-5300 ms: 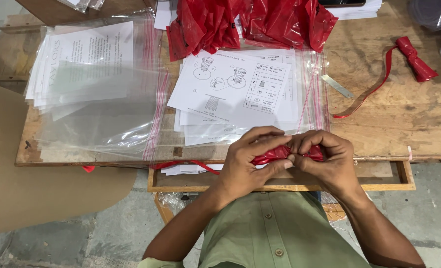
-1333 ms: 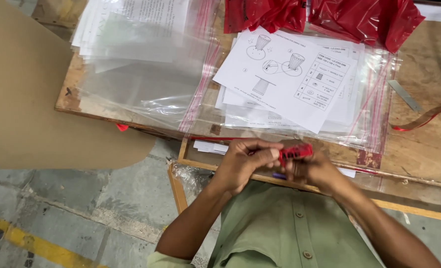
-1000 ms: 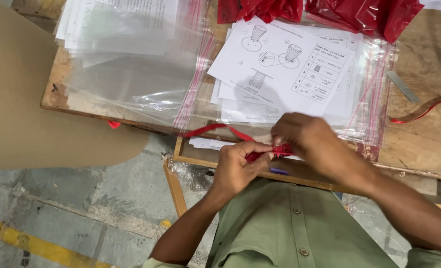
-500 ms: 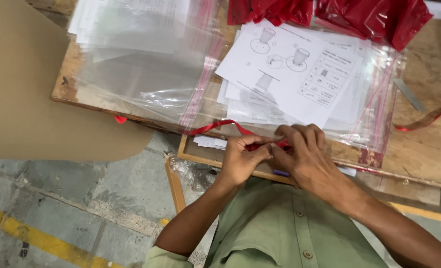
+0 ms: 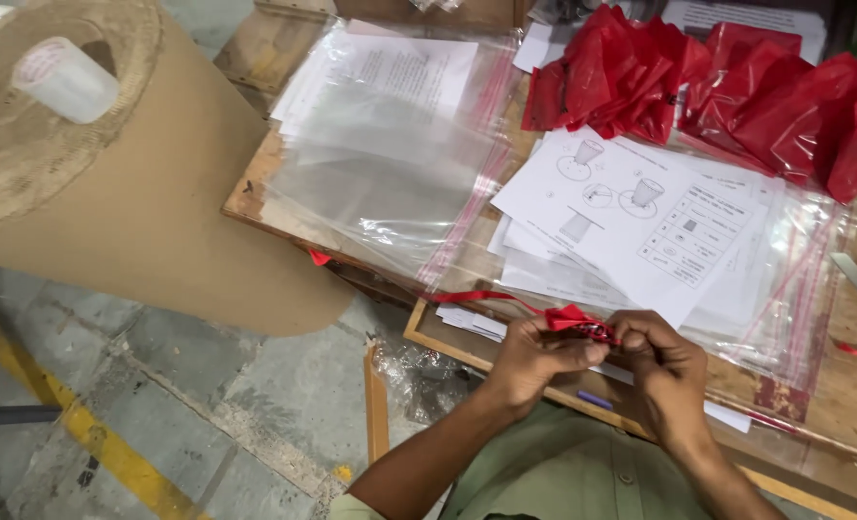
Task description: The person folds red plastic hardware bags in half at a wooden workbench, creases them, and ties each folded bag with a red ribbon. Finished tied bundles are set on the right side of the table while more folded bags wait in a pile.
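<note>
Left hand (image 5: 534, 356) & rt hand (image 5: 664, 361) both pinched on folded red bag (image 5: 573, 320) at bench edge, below instruction sheets (image 5: 640, 221). Saw rt hand shift off top since 0.5 s ago; red strip (image 5: 481, 297) trailed left. Folding prob ongoing.

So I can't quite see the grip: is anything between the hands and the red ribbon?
Nothing visible. Both the left hand and right hand pinch the red ribbon directly, above the table edge.

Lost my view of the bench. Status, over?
Left hand and right hand both pinching small red folded piece. Red ribbon tail trails left. Nothing blocking.
</note>
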